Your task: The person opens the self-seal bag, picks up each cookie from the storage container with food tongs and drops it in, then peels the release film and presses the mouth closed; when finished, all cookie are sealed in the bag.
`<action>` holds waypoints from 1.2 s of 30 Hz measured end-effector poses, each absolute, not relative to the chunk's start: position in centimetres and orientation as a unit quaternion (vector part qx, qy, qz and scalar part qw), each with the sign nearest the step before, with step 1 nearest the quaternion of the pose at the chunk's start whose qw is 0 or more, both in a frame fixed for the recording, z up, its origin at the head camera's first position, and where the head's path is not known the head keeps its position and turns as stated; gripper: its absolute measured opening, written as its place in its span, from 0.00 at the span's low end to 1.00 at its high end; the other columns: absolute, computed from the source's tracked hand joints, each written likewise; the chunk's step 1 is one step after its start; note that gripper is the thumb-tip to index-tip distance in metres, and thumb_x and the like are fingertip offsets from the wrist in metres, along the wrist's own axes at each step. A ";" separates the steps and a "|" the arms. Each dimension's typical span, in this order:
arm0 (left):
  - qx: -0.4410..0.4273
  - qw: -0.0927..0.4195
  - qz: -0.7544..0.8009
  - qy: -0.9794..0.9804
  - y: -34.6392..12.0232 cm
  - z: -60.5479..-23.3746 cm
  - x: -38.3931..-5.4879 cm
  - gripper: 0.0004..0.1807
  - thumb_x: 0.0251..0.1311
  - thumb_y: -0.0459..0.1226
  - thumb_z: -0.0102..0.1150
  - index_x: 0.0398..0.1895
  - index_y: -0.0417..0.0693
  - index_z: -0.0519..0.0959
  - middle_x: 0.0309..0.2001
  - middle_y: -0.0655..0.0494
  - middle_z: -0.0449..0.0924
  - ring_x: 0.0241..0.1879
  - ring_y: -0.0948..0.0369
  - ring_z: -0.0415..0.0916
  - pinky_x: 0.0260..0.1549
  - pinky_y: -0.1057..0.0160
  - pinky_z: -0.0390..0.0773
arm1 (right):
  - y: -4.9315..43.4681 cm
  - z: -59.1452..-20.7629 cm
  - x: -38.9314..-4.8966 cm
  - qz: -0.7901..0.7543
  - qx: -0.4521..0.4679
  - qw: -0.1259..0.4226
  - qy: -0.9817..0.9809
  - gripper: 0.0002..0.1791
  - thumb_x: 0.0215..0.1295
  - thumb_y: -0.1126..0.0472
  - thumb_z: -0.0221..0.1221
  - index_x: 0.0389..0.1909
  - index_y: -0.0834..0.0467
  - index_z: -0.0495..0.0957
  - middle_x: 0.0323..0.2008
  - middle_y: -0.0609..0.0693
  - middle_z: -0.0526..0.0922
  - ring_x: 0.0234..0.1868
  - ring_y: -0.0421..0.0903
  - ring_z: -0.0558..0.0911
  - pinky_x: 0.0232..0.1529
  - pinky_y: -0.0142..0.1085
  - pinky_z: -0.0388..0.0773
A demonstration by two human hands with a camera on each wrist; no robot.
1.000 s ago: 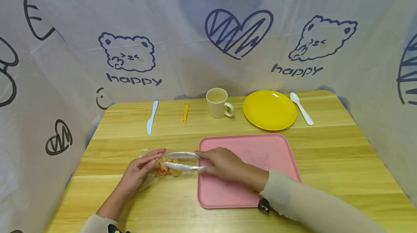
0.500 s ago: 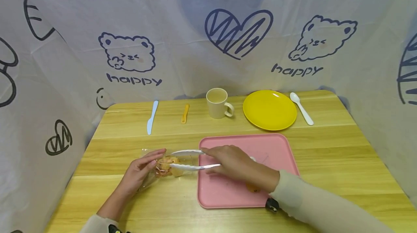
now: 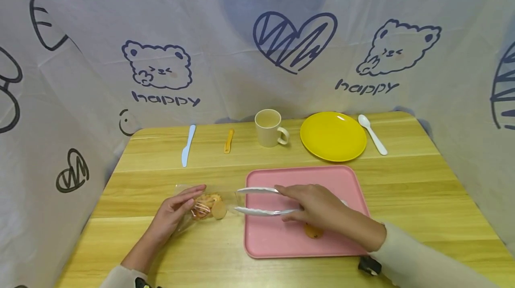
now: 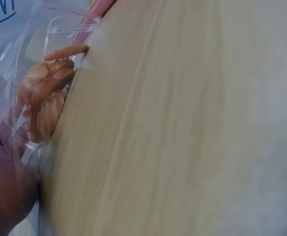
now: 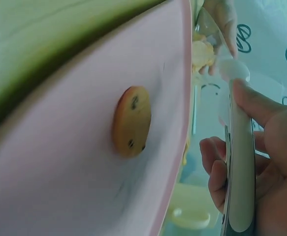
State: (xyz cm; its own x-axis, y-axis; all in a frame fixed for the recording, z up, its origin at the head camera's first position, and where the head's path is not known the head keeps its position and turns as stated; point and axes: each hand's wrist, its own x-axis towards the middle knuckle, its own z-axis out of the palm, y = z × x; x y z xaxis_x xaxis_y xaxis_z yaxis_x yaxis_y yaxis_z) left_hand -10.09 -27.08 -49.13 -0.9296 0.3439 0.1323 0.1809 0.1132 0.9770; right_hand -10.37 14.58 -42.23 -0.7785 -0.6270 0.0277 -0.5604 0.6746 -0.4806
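Note:
My left hand (image 3: 177, 207) holds a clear plastic bag (image 4: 32, 29) by its left end, thumb in front and fingers behind. Inside the bag lie several orange-brown snack pieces (image 4: 47, 93) and a pale round one (image 3: 219, 210). Serving tongs (image 3: 259, 212) with white tips are gripped in my right hand (image 3: 318, 205), above the pink tray (image 3: 265, 243). Their two arms stand apart with nothing between them, tips just right of the bag's mouth. A round cookie (image 5: 133, 121) with dark spots lies on the tray under my right wrist.
Along the back of the wooden table stand a light blue knife (image 3: 188, 146), a small yellow-orange utensil (image 3: 229, 141), a cream mug (image 3: 267, 132), a yellow plate (image 3: 334, 137) and a white spoon (image 3: 373, 135). A printed cloth (image 3: 225, 73) hangs behind the table.
The tongs have drawn out of the bag to the right with my right hand, their arms spread. The cookie on the tray has come into view. My left hand stays in place.

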 end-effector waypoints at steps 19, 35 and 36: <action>0.169 0.087 0.627 0.755 -27.6 -49.0 -10.4 0.19 0.78 0.29 0.49 0.65 0.26 0.74 0.72 0.41 0.71 0.71 0.71 0.66 0.67 0.76 0.64 | 24.4 -43.9 -7.2 -0.271 -0.304 0.043 0.913 0.37 0.59 0.47 0.74 0.70 0.48 0.76 0.31 0.33 0.78 0.27 0.30 0.69 0.29 0.27 0.70; 0.163 0.098 0.633 0.751 -27.6 -48.8 -10.3 0.19 0.79 0.30 0.48 0.66 0.29 0.74 0.72 0.39 0.69 0.71 0.70 0.66 0.67 0.75 0.66 | 28.6 -44.0 -5.8 -0.243 -0.292 0.093 0.920 0.41 0.58 0.33 0.69 0.70 0.48 0.77 0.28 0.33 0.74 0.27 0.28 0.67 0.30 0.28 0.66; 0.163 0.098 0.633 0.750 -27.6 -48.8 -10.3 0.19 0.79 0.30 0.48 0.66 0.28 0.74 0.72 0.39 0.69 0.71 0.70 0.66 0.67 0.75 0.66 | 28.7 -44.0 -5.8 -0.237 -0.291 0.095 0.922 0.41 0.58 0.32 0.68 0.70 0.47 0.77 0.31 0.34 0.78 0.29 0.28 0.69 0.31 0.28 0.69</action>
